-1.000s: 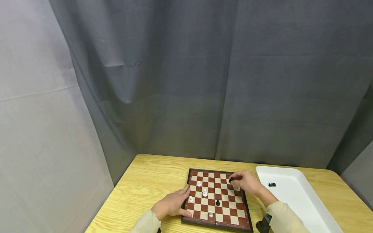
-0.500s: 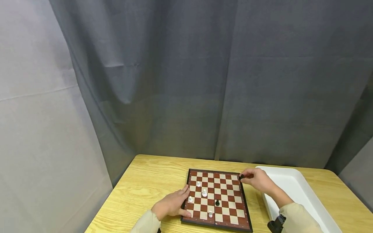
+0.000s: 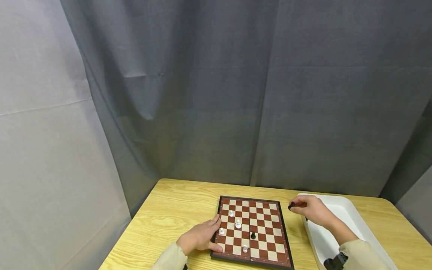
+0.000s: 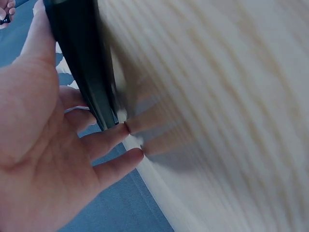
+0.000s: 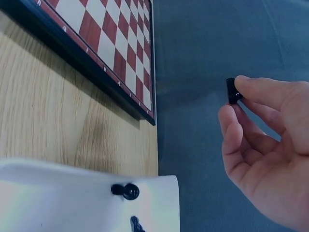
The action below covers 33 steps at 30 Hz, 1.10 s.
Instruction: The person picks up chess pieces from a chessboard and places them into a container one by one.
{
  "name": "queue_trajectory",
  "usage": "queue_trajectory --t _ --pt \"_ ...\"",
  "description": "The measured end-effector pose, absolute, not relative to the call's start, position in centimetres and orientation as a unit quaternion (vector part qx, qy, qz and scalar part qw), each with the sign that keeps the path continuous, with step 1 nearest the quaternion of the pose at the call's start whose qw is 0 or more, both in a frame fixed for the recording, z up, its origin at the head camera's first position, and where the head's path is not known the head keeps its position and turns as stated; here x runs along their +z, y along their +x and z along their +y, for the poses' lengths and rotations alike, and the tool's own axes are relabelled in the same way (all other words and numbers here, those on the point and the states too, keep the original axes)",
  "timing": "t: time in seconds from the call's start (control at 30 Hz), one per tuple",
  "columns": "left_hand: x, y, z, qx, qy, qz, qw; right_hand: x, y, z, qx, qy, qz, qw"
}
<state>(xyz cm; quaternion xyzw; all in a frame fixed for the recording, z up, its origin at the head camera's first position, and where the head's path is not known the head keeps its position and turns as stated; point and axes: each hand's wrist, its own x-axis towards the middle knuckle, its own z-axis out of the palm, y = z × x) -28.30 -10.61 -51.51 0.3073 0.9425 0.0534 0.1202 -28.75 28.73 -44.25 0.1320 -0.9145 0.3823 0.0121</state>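
Observation:
Thumb and fingertips of my right hand (image 3: 314, 210) pinch a small black chess piece (image 5: 232, 91), held in the air between the board and the white tray (image 3: 351, 221). Fingers partly cover this piece. My left hand (image 3: 202, 236) rests along the left edge of the chessboard (image 3: 266, 221); its thumb lies over the near left corner. In the left wrist view, two fingertips touch the table beside the board's dark rim (image 4: 84, 63). Several white chess pieces, one a pawn (image 3: 238, 224), stand on the board's left half. A black chess piece (image 3: 253, 235) stands near its centre fold.
Inside the tray lie a black pawn (image 5: 129, 191) and another dark piece (image 5: 137, 224). Behind the wooden table (image 3: 182, 202) hangs a grey curtain (image 3: 209, 112). A black strap device (image 3: 335, 260) sits on the right wrist.
My right hand has moved right, from the board's far right part to beside the tray, taking the black chess piece off the board. The left hand has stayed at the board's edge.

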Motion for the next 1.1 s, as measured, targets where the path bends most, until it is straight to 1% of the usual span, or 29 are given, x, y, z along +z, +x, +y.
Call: queue_trajectory --t 0.47,0.73,1.1 --pt "-51.7 -28.1 -10.7 0.051 0.302 0.944 0.125 -44.9 -28.1 31.7 0.404 0.126 -0.906 -0.010" --pt "-51.6 -28.1 -10.5 0.047 0.296 0.946 0.123 -45.5 -27.9 33.3 0.388 0.105 -0.916 -0.006" --pt "-51.6 -28.1 -10.3 0.050 0.307 0.942 0.123 -47.0 -27.8 35.7 0.386 0.100 -0.917 -0.007"
